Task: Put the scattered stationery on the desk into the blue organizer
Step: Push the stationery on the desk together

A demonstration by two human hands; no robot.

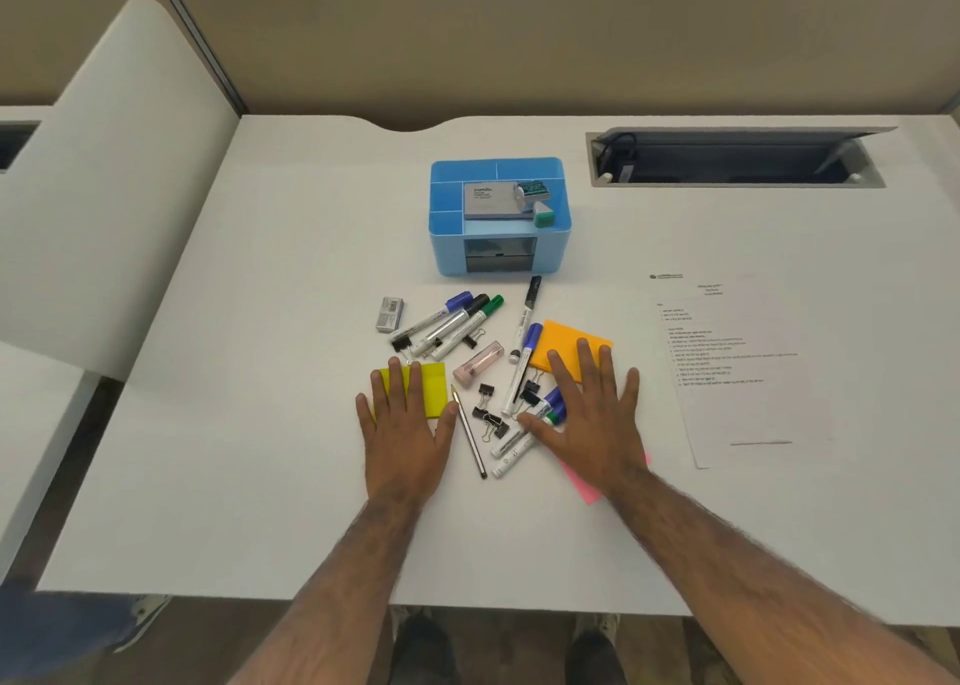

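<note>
The blue organizer (550, 248) stands mid-desk with a grey box and a green-capped item in its top. In front of it lie scattered markers (452, 321), a black pen (529, 310), a pencil (469, 432), several binder clips (488, 414), a staple box (390, 314) and a pink eraser (478, 363). My left hand (408, 435) lies flat, fingers apart, on a yellow sticky pad (436, 380). My right hand (589, 424) lies flat over an orange sticky pad (563, 344), a pink pad (584, 489) and some markers. Neither hand grips anything.
A printed sheet (737, 367) lies to the right of the pile. An open cable tray (737, 157) is sunk into the desk at the back right. A white partition (119, 175) stands at the left. The desk's front edge is near my body.
</note>
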